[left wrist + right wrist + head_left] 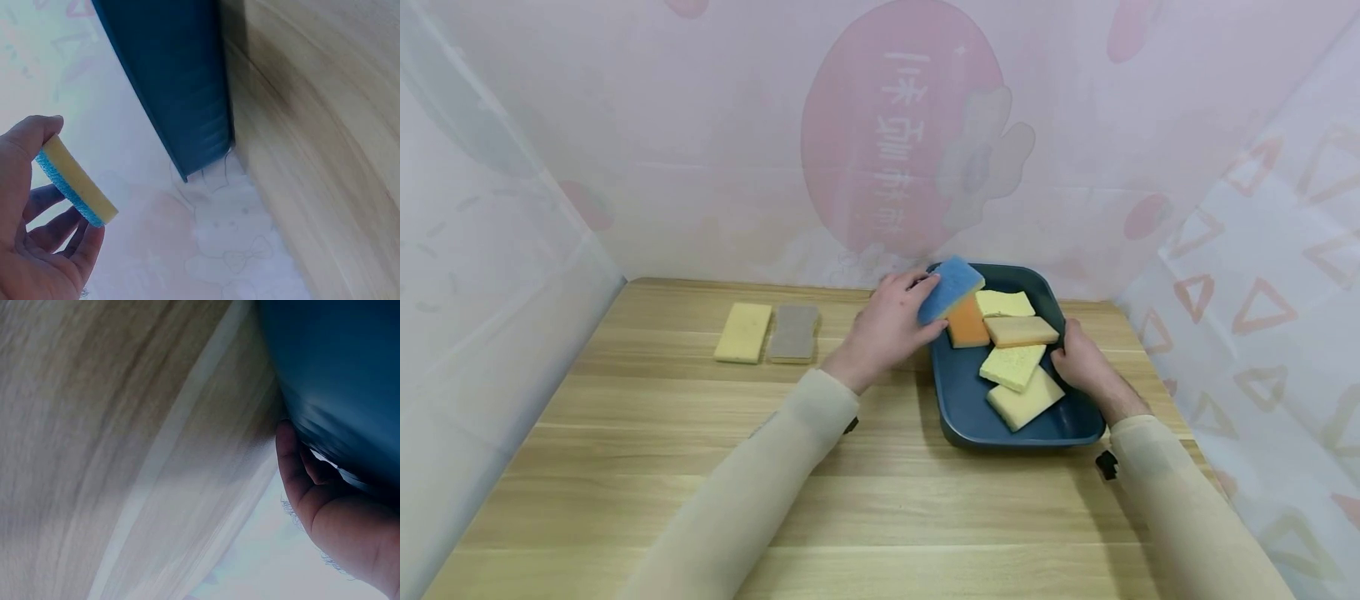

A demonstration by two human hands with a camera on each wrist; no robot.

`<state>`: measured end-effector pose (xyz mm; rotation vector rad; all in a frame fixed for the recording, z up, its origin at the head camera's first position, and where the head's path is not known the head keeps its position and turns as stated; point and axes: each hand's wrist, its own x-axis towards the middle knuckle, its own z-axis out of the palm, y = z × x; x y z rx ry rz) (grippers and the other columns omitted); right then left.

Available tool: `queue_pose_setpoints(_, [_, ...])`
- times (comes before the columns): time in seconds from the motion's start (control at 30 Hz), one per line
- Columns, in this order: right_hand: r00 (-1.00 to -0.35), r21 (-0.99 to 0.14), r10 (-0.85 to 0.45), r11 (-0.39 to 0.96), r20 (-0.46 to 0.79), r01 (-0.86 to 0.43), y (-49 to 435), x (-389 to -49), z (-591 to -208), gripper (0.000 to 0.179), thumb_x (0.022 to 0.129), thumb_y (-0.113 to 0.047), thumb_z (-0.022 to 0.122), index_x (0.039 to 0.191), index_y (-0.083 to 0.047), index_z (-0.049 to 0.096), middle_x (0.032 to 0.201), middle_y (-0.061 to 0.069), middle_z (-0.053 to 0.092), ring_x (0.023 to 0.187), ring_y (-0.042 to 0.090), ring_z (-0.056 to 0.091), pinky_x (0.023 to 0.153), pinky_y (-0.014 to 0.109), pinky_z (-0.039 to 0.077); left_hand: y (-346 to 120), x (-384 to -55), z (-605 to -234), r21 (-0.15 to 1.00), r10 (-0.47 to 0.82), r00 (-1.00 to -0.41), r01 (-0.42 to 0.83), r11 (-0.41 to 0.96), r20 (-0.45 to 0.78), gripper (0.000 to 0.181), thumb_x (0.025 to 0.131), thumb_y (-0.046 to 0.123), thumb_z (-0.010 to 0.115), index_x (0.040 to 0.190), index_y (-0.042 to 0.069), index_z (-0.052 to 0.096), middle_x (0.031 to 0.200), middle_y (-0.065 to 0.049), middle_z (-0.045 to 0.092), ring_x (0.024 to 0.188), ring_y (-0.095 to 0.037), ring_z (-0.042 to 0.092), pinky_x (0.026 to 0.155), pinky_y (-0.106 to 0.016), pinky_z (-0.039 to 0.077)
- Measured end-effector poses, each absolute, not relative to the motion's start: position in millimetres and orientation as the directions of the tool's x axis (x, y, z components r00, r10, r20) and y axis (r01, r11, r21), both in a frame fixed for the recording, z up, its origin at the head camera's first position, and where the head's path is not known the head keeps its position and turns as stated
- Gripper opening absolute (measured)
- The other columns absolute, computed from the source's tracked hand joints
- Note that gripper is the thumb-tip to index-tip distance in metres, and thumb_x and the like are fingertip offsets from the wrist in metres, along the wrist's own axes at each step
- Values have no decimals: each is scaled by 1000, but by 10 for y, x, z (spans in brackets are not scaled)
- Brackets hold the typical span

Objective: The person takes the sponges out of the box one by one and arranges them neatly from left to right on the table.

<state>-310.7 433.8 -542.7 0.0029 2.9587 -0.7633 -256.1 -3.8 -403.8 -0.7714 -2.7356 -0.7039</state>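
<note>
My left hand (891,317) pinches a blue-and-yellow sponge (952,288) by its edges, thumb on one side and fingertips on the other. It is held tilted over the far left part of a dark blue basin (957,408), blue face up in the head view. At the basin's right rim my right hand (1084,362) grips the side; the right wrist view shows its fingers (294,459) against the outer wall. Inside lie an orange-topped sponge (967,325), a tan-topped one (1021,331) and several pale yellow sponges (1026,400), some overlapping.
Left of the basin, a yellow sponge (743,332) and a grey-topped sponge (793,332) lie side by side on the wooden table (880,517). Printed cloth (722,167) hangs behind the table and along both sides.
</note>
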Motion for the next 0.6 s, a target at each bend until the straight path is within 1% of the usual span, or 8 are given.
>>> queue_pose_setpoints(0.1, [-996,-494,-23,869,-91,25,4168,-2943,-5189,61,107,-4,51,160,17,33,145,50,61,112,47,67,93,56,60,-77,-2535,-4012,386,431,-847,528,757,312,74,112,44,83,173,12,58,180,-15,56,162,-43,58,134,-54,55])
queue_pose_setpoints(0.23, [-993,-525,-37,851,-114,29,4002,-2788,-4955,61,107,-2,50,160,19,30,147,52,57,117,51,65,101,62,59,-129,-2519,-4003,378,426,-852,518,767,305,72,112,45,82,172,12,60,183,-11,54,163,-42,58,136,-53,53])
queue_pose_setpoints(0.33, [-995,-510,-33,860,-99,22,4042,-2832,-5024,59,105,-2,52,157,18,34,144,51,59,114,49,66,99,58,61,-174,-2511,-4003,372,418,-859,507,777,296,71,113,47,80,171,12,61,184,-9,54,164,-41,58,138,-53,51])
queue_pose_setpoints(0.43, [-996,-492,-23,870,-83,21,4142,-2911,-5143,56,106,-4,52,155,17,36,141,49,62,109,46,67,93,55,62,-223,-2498,-3999,375,404,-870,487,789,282,70,114,48,79,171,13,61,182,-10,56,164,-41,58,137,-54,52])
queue_pose_setpoints(0.47, [-998,-483,-23,875,-64,11,4184,-2941,-5202,55,105,-5,53,153,16,38,139,48,63,106,44,68,91,51,62,-239,-2494,-3998,373,398,-874,481,793,280,70,114,49,79,171,13,62,182,-10,56,164,-42,58,137,-54,52])
queue_pose_setpoints(0.53, [-996,-496,-28,868,-80,15,4198,-2935,-5186,58,107,-6,52,157,16,35,142,49,62,110,44,67,93,55,61,-273,-2486,-3997,369,387,-878,471,801,281,70,113,49,79,170,12,63,180,-12,58,163,-42,59,136,-55,53])
queue_pose_setpoints(0.57, [-998,-484,-23,875,-66,12,4210,-2951,-5222,57,106,-7,52,156,15,36,140,47,65,108,42,68,90,52,61,-289,-2482,-3998,364,383,-878,470,805,287,69,113,50,79,169,12,64,179,-13,60,162,-42,60,136,-55,53])
queue_pose_setpoints(0.6, [-998,-488,-26,873,-64,9,4214,-2955,-5235,58,107,-8,52,157,15,36,140,46,65,108,42,68,91,52,62,-306,-2478,-4000,360,378,-878,468,807,295,68,113,49,80,168,11,65,177,-14,61,161,-43,61,136,-54,54])
